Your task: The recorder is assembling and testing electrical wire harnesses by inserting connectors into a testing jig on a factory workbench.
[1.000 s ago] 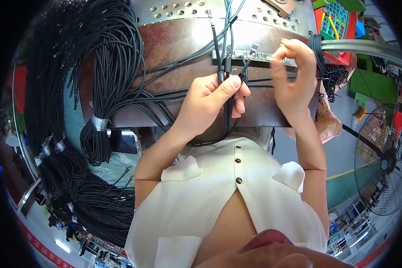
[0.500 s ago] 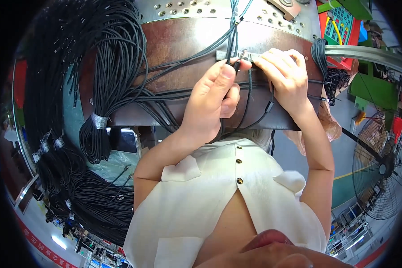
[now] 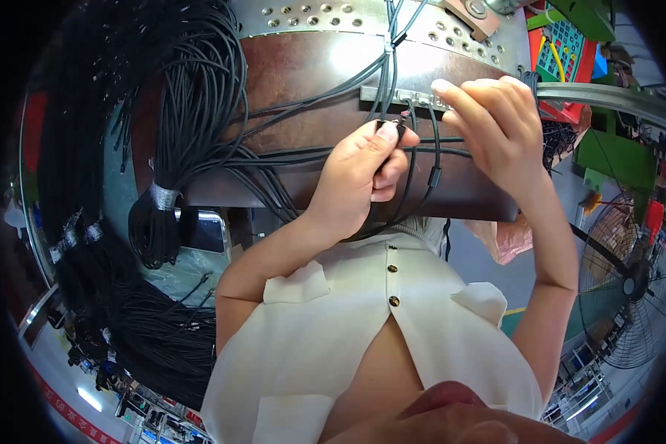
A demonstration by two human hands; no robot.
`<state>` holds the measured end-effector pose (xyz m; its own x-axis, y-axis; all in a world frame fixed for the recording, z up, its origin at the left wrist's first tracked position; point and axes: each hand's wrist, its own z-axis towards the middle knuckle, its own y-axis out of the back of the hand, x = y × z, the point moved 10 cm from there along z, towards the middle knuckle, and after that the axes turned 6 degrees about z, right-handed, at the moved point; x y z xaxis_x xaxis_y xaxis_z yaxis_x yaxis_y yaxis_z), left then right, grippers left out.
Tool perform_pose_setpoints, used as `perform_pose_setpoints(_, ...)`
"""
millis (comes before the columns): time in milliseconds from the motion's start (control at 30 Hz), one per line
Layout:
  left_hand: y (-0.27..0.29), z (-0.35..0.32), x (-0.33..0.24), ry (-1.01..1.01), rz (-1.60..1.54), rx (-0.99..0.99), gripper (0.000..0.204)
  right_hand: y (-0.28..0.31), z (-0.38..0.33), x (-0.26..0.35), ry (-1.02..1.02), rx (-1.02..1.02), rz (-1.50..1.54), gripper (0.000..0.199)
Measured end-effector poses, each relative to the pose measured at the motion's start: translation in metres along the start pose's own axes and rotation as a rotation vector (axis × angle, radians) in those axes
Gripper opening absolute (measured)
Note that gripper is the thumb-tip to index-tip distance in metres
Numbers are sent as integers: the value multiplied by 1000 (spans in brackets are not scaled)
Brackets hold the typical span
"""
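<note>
Between thumb and forefinger, my left hand (image 3: 368, 164) pinches the ends of black cables (image 3: 401, 127), with small connector tips showing past the thumb. Just beyond it lies a slotted metal strip (image 3: 422, 98) on the brown bench, and thin black cables run down from its slots. One of them carries a black sleeve (image 3: 434, 177). My right hand (image 3: 499, 122) is raised beside the strip's right end, fingers apart and bent, with nothing visible in it. Other black cables (image 3: 296, 157) cross the bench beneath my left hand.
A thick bundle of black cables (image 3: 200, 111) hangs over the bench's left side, tied with silvery wrap (image 3: 164, 198). A phone (image 3: 202, 231) lies below the bench edge. A perforated metal plate (image 3: 311, 16) spans the back. A fan (image 3: 625, 285) stands at right.
My right hand has left the metal strip and moved right, its fingers opening. My left hand has come slightly nearer, still pinching the cables. More cable now shows at the strip's slots.
</note>
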<state>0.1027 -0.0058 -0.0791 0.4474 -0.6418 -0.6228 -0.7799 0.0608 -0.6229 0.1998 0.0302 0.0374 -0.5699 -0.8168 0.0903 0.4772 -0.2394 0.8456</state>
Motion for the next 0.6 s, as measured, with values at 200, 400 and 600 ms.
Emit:
perform_pose_setpoints(200,-19,-26,-28,-201,926,158,28,2,-23,-19,-102,-15,-125,22)
perform_pose_setpoints(400,-39,-35,-28,67,428,316,39,-28,-69,-54,-549,-212,394,17)
perform_pose_setpoints(600,-42,-20,19,231,216,398,41,-58,-75,-73,-777,-161,719,11)
